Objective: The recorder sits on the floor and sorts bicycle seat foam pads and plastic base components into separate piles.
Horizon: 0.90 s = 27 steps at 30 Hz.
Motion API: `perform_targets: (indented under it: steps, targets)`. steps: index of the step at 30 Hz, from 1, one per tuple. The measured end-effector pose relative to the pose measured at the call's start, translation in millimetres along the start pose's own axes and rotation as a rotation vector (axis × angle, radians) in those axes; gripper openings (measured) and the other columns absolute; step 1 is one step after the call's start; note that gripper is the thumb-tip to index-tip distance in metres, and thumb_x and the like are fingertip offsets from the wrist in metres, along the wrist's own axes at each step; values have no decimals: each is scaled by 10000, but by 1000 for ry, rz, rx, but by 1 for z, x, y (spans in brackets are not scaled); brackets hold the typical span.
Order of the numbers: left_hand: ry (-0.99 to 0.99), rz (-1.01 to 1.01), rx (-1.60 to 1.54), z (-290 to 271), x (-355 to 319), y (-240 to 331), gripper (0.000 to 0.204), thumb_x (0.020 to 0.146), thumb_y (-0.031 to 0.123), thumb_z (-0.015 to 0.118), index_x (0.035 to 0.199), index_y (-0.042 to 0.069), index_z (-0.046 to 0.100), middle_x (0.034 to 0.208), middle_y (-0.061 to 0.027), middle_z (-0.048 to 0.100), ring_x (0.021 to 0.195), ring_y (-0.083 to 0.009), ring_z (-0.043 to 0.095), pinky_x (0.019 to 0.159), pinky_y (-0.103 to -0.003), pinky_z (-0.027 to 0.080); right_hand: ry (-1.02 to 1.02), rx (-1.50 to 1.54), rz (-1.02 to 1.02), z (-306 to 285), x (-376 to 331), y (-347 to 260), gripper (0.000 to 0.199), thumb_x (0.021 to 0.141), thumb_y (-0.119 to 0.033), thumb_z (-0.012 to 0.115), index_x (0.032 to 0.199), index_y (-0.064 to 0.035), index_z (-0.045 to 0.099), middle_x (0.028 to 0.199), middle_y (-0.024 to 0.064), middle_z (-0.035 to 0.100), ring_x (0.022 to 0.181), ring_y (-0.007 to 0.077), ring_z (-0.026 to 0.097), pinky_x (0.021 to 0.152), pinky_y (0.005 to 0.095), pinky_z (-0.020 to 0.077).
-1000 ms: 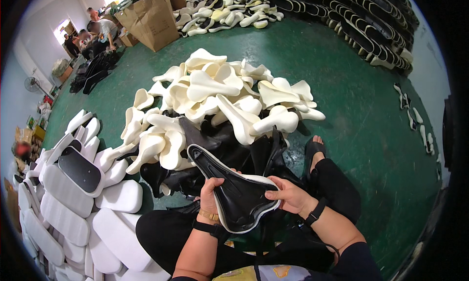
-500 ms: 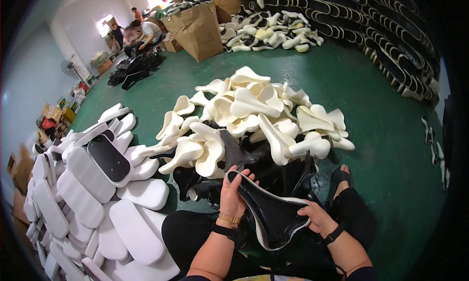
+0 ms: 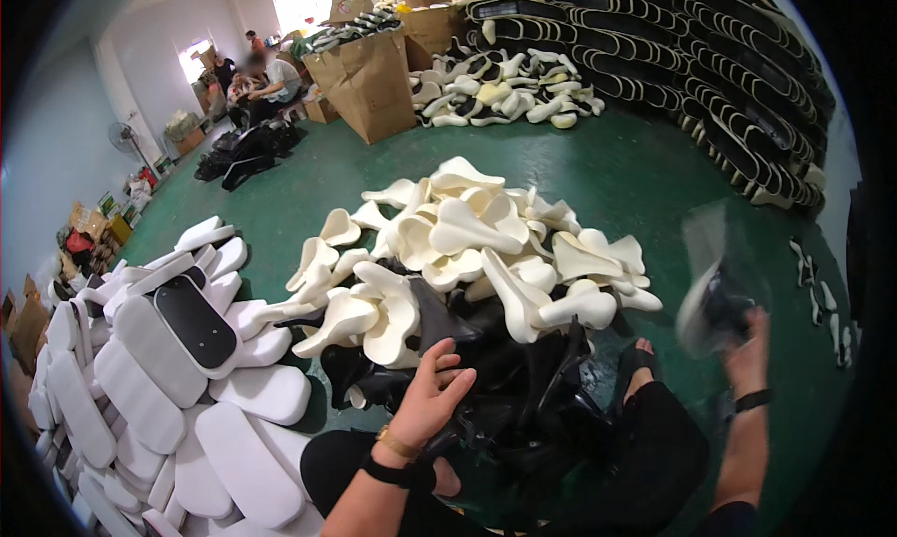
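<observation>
Out to the right, my right hand (image 3: 746, 352) grips a bicycle saddle (image 3: 693, 317) with a white foam rim and a dark underside; both are smeared by motion. My left hand (image 3: 432, 392) is empty, its fingers apart, over the near side of a heap of black saddle shells (image 3: 523, 378). Directly beyond these lies a large pile of cream foam saddle pads (image 3: 476, 224). One dark grey shell (image 3: 439, 313) leans against the pads, close to my left fingertips.
Flat white oblong pads (image 3: 154, 383) are heaped at my left, one with a black plate (image 3: 196, 322). A cardboard box (image 3: 364, 89) and another saddle pile (image 3: 509, 89) stand farther back. Stacked black-and-cream pieces (image 3: 654, 61) line the far right. Small white pieces (image 3: 815, 299) lie on the green floor. People sit at the back left.
My right hand has swung out to the right with the saddle, away from my lap. The left hand has let go of it and opened. The view has shifted slightly.
</observation>
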<state>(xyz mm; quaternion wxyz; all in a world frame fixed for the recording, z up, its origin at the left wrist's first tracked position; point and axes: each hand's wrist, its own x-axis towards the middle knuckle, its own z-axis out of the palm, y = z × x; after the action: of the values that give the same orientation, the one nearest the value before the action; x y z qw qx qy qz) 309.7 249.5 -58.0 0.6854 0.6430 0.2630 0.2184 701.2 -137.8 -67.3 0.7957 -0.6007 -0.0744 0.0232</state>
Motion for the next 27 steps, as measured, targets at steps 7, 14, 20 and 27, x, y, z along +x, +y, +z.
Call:
perform_targets:
  steps: [7,14,20,27]
  targets:
    - [-335,-182,-101,-10,19,41,351,960,193,606,1273,59,520,1180,-44,578,1049,-137,592,879,-273,484,-182,178,185,74,62,19,240,878,-243,627,1064,-95,593,845,27,613,748,107,589,623,272,492]
    - [-235,-349,-285,-3,52,-31,314,961,217,602,1229,67,535,1090,-2,596,977,-104,600,862,-278,515,-694,-873,12,274,-31,212,554,717,-268,786,1164,3,603,987,147,674,864,253,662,761,358,535]
    - [-85,-382,-327,-27,70,-34,284,969,205,581,1213,69,529,1092,-18,590,956,-104,599,854,-283,521,-567,-1317,-334,325,-73,261,540,632,-317,822,1035,-3,648,956,168,679,862,363,645,776,417,518]
    - [-3,-313,-377,-38,70,-36,372,951,223,615,1260,64,483,1100,-39,590,954,-124,604,839,-304,527,-610,-355,351,297,-55,244,333,782,-84,712,1080,40,627,924,99,693,806,197,652,714,322,512]
